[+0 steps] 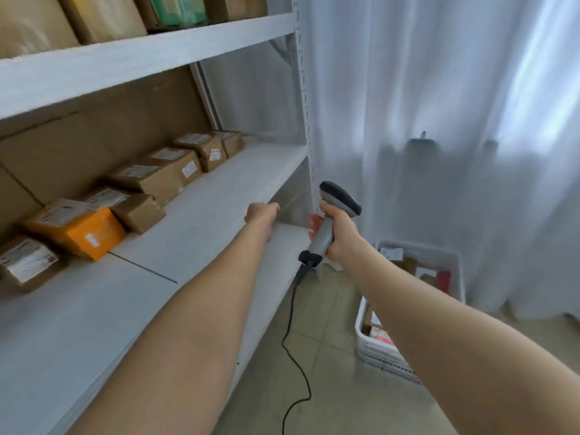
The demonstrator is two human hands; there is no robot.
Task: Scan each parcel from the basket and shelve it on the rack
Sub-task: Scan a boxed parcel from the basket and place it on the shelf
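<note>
Clenches the right hand [338, 234] around the barcode scanner [340, 199] handle. Curls the left hand [261, 215] at the rack shelf [219, 196] edge, grasp impossible to tell. Shows parcels [406, 265] in the white floor basket [457, 259] nearby.

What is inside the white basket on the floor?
The basket holds parcels: brown cardboard, white labels, one red. The right forearm covers its middle, so their count is hidden.
</note>
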